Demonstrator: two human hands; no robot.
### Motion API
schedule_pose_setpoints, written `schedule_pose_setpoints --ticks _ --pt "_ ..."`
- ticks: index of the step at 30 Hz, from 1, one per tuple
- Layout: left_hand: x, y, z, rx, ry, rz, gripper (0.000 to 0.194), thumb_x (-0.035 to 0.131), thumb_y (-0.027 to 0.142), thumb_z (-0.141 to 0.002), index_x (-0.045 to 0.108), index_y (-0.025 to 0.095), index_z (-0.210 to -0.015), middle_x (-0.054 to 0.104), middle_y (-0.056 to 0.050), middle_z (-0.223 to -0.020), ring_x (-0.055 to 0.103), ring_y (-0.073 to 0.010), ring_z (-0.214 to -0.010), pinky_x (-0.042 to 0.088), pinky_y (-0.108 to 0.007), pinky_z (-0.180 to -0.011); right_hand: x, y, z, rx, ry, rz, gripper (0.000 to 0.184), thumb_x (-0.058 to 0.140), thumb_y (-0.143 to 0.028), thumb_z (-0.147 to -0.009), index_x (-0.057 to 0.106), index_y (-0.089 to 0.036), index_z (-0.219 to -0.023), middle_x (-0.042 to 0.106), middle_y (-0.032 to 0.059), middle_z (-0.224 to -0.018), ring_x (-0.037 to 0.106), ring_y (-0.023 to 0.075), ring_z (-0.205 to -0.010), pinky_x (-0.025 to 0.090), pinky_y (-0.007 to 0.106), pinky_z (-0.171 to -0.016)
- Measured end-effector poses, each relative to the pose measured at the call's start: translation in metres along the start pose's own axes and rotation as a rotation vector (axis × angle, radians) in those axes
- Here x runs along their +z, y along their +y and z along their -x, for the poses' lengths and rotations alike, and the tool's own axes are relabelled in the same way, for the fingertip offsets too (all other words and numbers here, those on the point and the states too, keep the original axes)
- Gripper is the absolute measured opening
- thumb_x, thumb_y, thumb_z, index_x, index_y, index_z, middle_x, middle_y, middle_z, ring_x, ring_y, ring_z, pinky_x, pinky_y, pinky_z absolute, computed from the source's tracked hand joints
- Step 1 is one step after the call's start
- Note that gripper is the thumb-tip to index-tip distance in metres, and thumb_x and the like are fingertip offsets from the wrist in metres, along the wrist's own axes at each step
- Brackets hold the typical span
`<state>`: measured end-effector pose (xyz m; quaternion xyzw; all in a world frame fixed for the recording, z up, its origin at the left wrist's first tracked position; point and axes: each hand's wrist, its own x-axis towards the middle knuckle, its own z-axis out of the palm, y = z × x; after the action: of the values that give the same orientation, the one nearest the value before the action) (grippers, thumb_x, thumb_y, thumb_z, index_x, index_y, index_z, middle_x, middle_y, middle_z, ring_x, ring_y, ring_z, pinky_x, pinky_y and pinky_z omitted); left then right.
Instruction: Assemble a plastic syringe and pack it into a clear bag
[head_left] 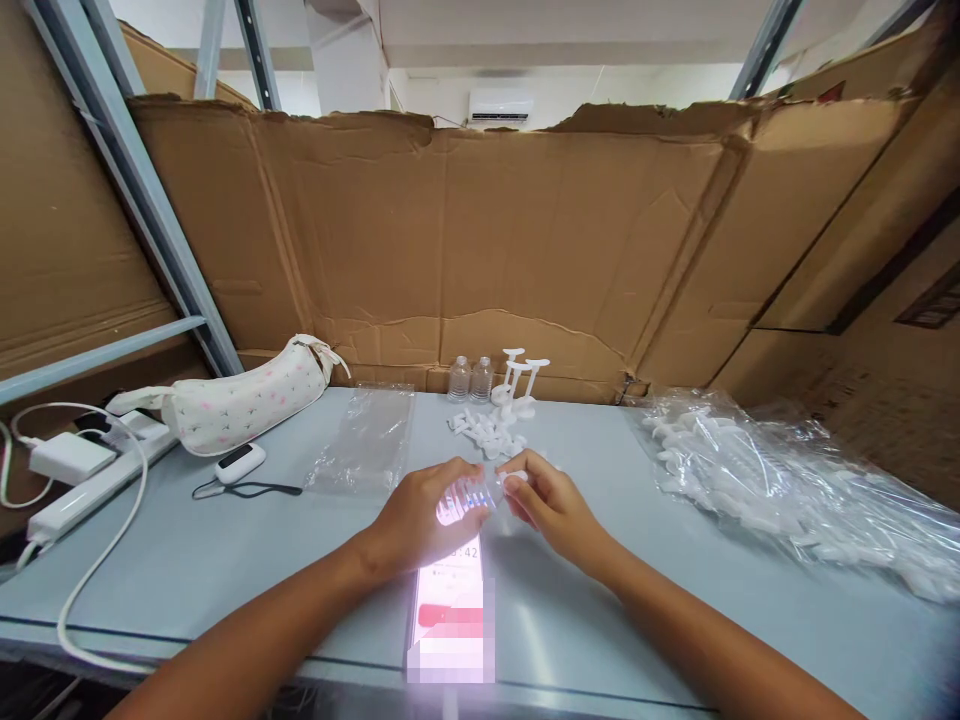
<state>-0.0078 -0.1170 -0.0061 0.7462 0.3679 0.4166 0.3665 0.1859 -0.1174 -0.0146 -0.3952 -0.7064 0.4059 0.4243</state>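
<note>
Left hand (pixel 424 515) curled round small clear bottle (pixel 466 497); right hand (pixel 551 508) pinches white plastic piece (pixel 514 479) at its mouth, above lit phone (pixel 450 610) at tabletop (pixel 225 540) near edge. Risk: glare hides alignment, piece slips, drops among loose white parts (pixel 487 432).

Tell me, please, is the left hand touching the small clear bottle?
Touching: the head view shows the left hand wrapped around the bottle.

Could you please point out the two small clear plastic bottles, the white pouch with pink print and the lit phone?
Two small clear plastic bottles (pixel 470 380), head view, between their bodies.
White pouch with pink print (pixel 240 402), head view, mid-body.
Lit phone (pixel 452 600), head view, screen centre.
</note>
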Motion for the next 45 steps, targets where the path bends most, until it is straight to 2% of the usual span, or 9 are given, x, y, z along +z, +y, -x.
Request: schedule_pose_setpoints --ticks 4,14,18,23,27,31,35,40,45 --pt "0.000 0.002 0.000 0.000 -0.001 0.007 0.026 0.067 0.033 -0.072 0.060 0.019 -0.093 0.067 -0.007 -0.100 0.061 -0.0211 -0.092 0.046 -0.034 -0.084 0.000 -0.004 0.001 0.013 -0.018 0.052 0.031 0.039 -0.051 -0.091 0.047 -0.021 -0.084 0.052 -0.0038 -0.057 0.043 0.0097 -0.044 0.034 0.023 -0.044" --pt "0.002 0.006 -0.001 -0.620 -0.531 0.885 0.026 0.065 0.038 -0.072 0.057 0.014 -0.078 0.065 -0.007 -0.074 0.063 -0.0170 -0.063 0.042 -0.023 -0.050 -0.007 0.011 0.008 -0.868 0.133 0.637 0.043 0.024 -0.036 -0.096 0.050 -0.023 -0.064 0.048 0.0018 -0.048 0.038 0.0149 -0.043 0.028 0.031 -0.047" --pt "0.010 0.010 0.003 -0.617 -0.570 0.920 0.031 0.063 0.043 -0.073 0.054 0.014 -0.079 0.066 -0.008 -0.072 0.062 -0.0162 -0.057 0.042 -0.023 -0.049 -0.003 0.011 0.010 -0.838 0.119 0.565 0.048 0.018 -0.037 -0.096 0.046 -0.023 -0.060 0.046 0.0024 -0.048 0.038 0.0151 -0.043 0.029 0.030 -0.046" --pt "0.014 0.013 0.009 -0.305 -0.299 0.429 0.028 0.056 0.045 -0.080 0.053 0.018 -0.084 0.064 -0.005 -0.076 0.062 -0.0171 -0.064 0.049 -0.029 -0.058 0.004 0.005 0.011 -0.467 0.216 0.510 0.045 0.020 -0.038 -0.097 0.043 -0.023 -0.062 0.042 -0.0011 -0.049 0.040 0.0132 -0.043 0.031 0.027 -0.046" --pt "0.017 0.006 0.016 0.235 -0.050 -0.411 0.023 0.054 0.031 -0.083 0.059 0.016 -0.100 0.068 -0.011 -0.093 0.065 -0.0243 -0.084 0.052 -0.037 -0.074 0.010 0.003 0.005 -0.212 0.214 0.423 0.044 0.022 -0.044 -0.096 0.043 -0.022 -0.064 0.043 -0.0029 -0.051 0.042 0.0117 -0.044 0.033 0.024 -0.046" --pt "0.018 0.000 0.017 0.590 0.042 -0.726 0.030 0.053 0.023 -0.083 0.057 0.013 -0.111 0.069 -0.015 -0.098 0.066 -0.0246 -0.079 0.055 -0.037 -0.067 0.012 0.003 0.002 -0.120 0.242 0.345 0.044 0.025 -0.044 -0.096 0.043 -0.021 -0.064 0.045 -0.0028 -0.053 0.044 0.0119 -0.049 0.034 0.023 -0.048" --pt "0.012 0.010 0.014 0.269 -0.031 -0.360 0.027 0.059 0.029 -0.081 0.058 0.017 -0.105 0.068 -0.010 -0.099 0.064 -0.0227 -0.087 0.052 -0.037 -0.075 0.009 0.003 0.005 -0.242 0.239 0.358 0.040 0.025 -0.037 -0.097 0.045 -0.021 -0.067 0.043 -0.0037 -0.052 0.042 0.0111 -0.046 0.032 0.022 -0.045" --pt "0.007 0.016 0.005 -0.300 -0.321 0.467 0.029 0.062 0.042 -0.078 0.056 0.016 -0.088 0.062 -0.004 -0.080 0.059 -0.0139 -0.070 0.046 -0.026 -0.063 0.002 0.001 0.009 -0.746 0.232 0.530 0.033 0.028 -0.029 -0.096 0.043 -0.021 -0.068 0.045 -0.0023 -0.052 0.040 0.0121 -0.045 0.032 0.024 -0.048" --pt "0.016 0.010 0.006 -0.355 -0.285 0.596 0.032 0.063 0.046 -0.076 0.050 0.017 -0.083 0.055 0.001 -0.068 0.053 -0.0108 -0.057 0.042 -0.025 -0.056 0.004 -0.002 0.009 -0.483 0.250 0.502 0.033 0.030 -0.026 -0.095 0.037 -0.022 -0.063 0.032 -0.0066 -0.048 0.034 0.0096 -0.039 0.028 0.021 -0.042"
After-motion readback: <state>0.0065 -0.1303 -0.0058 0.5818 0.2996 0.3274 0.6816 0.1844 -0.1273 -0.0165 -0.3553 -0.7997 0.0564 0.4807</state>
